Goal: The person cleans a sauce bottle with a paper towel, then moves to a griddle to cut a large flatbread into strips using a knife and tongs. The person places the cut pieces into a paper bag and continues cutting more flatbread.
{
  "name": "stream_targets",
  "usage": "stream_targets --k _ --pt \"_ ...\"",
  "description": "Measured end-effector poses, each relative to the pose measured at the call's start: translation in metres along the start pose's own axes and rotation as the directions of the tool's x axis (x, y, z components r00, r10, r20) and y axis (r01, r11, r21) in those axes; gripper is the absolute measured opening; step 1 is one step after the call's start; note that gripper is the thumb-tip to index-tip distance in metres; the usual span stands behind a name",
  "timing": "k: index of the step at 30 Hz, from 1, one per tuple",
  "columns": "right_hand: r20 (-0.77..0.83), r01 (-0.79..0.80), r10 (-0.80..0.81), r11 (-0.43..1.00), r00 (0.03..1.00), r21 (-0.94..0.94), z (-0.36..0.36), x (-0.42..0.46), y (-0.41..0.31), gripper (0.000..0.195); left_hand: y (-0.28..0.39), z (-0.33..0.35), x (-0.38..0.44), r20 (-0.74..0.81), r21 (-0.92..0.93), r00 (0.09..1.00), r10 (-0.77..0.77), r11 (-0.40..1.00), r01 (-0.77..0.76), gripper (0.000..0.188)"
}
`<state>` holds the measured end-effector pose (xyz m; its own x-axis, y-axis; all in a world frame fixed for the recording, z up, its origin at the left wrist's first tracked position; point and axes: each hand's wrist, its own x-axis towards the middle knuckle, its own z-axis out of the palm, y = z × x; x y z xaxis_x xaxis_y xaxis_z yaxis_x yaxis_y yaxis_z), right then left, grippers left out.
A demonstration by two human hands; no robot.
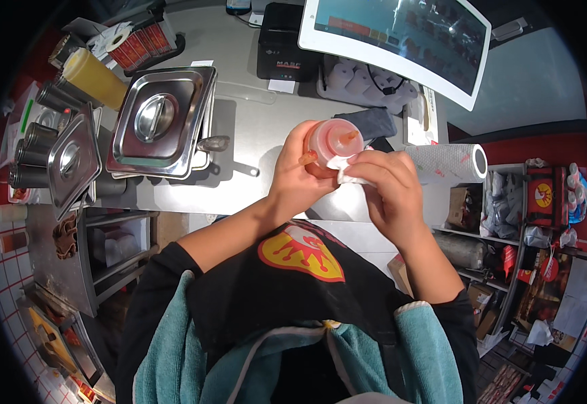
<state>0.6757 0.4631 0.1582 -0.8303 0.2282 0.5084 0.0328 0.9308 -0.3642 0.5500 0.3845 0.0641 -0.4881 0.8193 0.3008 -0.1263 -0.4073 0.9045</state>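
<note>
My left hand (296, 174) grips a translucent plastic squeeze bottle (332, 132) with reddish contents. Its round cap faces up towards me, and the nozzle (349, 137) is stained orange-red. A small orange-brown piece (308, 157) shows at the bottle's side by my left fingers; what it is, I cannot tell. Between the fingers of my right hand (392, 184) is a crumpled white paper tissue (343, 165), pressed against the near right side of the bottle. Just beyond that hand a patterned paper towel roll (445, 162) lies on the grey worktop (245, 189).
Left on the worktop are lidded steel pans (159, 121), a protruding handle (213, 143) and a yellow sauce bottle (94, 78). A black printer (286, 43), white-framed screen (397, 40), egg tray (369, 86) and dark folded cloth (371, 122) stand or lie behind. Shelves (505, 237) are at right.
</note>
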Motion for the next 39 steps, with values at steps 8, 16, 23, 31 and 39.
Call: stream_targets --k 8,16,23,31,39 --pt "-0.247 -0.335 0.388 0.914 0.888 0.230 -0.015 0.006 0.013 0.020 0.016 -0.002 0.002 0.033 0.435 0.996 0.085 0.896 -0.091 0.070" --pt "0.155 -0.183 0.154 0.964 0.976 0.195 -0.021 0.039 -0.012 0.035 0.003 -0.002 -0.004 -0.028 0.082 0.995 -0.094 0.992 0.096 0.070" --pt "0.249 0.100 -0.081 0.993 0.965 -0.063 -0.024 0.061 -0.004 0.027 0.017 -0.001 0.001 0.009 0.357 1.000 0.029 0.934 -0.030 0.068" --pt "-0.311 -0.020 -0.005 0.997 0.950 -0.078 0.006 0.051 0.003 0.024 0.003 0.000 0.001 -0.116 0.442 0.991 0.070 0.897 -0.011 0.073" --pt "-0.354 -0.097 0.461 0.709 0.814 0.699 -0.064 0.059 0.026 0.027 0.011 -0.015 0.000 0.066 0.418 0.998 0.018 0.907 -0.044 0.081"
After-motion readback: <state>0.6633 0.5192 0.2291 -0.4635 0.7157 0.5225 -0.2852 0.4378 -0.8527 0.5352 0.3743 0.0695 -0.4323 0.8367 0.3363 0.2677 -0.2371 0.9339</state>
